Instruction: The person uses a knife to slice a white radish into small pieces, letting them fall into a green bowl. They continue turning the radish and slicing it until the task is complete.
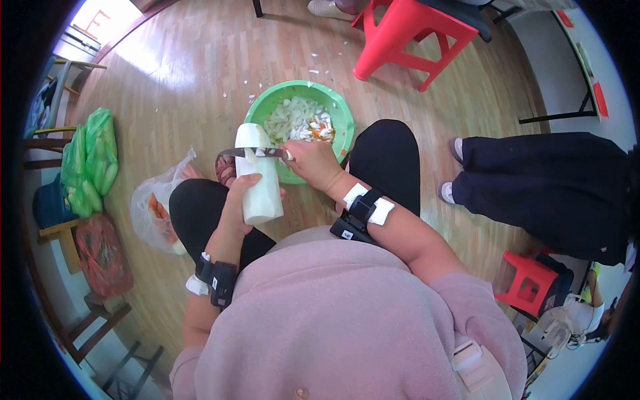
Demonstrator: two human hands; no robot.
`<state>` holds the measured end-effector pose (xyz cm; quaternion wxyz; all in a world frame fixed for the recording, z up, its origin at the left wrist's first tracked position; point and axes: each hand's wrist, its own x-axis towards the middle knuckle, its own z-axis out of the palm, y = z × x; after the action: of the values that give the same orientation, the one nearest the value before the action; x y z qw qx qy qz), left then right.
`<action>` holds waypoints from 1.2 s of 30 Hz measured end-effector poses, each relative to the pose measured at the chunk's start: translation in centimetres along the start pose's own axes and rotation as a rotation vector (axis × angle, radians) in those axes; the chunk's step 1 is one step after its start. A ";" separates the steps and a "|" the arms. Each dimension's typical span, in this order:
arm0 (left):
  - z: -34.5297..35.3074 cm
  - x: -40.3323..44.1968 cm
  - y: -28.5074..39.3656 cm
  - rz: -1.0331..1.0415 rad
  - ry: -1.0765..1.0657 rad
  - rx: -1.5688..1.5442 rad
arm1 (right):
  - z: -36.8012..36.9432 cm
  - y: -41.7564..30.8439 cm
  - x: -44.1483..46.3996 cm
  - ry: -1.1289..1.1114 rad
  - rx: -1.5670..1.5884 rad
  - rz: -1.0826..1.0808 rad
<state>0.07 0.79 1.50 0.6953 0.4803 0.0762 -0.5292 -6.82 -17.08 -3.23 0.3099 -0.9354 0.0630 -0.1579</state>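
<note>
Pink shirt (320,313) foremost, left hand (239,200) clasps a radish (264,197) with plenty left, right hand (312,162) grips a knife (267,153), chopped pieces (293,115) already in the basin (344,120).

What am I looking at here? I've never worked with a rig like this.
There is no robot: one camera, worn on a person's head, looks down past their pink top at their own hands. A black device is strapped to each forearm. The left hand holds a long white vegetable; the right hand holds a knife across it. On the wooden floor sits a green basin with pale and orange pieces. Plastic bags lie to the left.
</note>
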 end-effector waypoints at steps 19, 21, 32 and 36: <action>0.0 0.0 -0.1 -0.047 -0.099 -0.007 | -0.3 0.1 0.5 0.023 0.054 0.075; -0.1 0.0 -0.2 -0.042 -0.094 -0.004 | -0.3 0.2 0.5 0.007 0.035 0.074; 0.3 -0.2 -0.2 0.023 -0.280 0.087 | 0.9 2.9 0.6 -0.026 -0.014 0.405; 0.1 -0.1 -0.3 -0.020 -0.210 0.034 | 0.9 2.5 0.5 0.029 0.109 0.314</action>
<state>-0.24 0.79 1.41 0.6858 0.4333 -0.0013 -0.5848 -6.09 -18.68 -5.23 0.3803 -0.8934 0.2043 -0.1242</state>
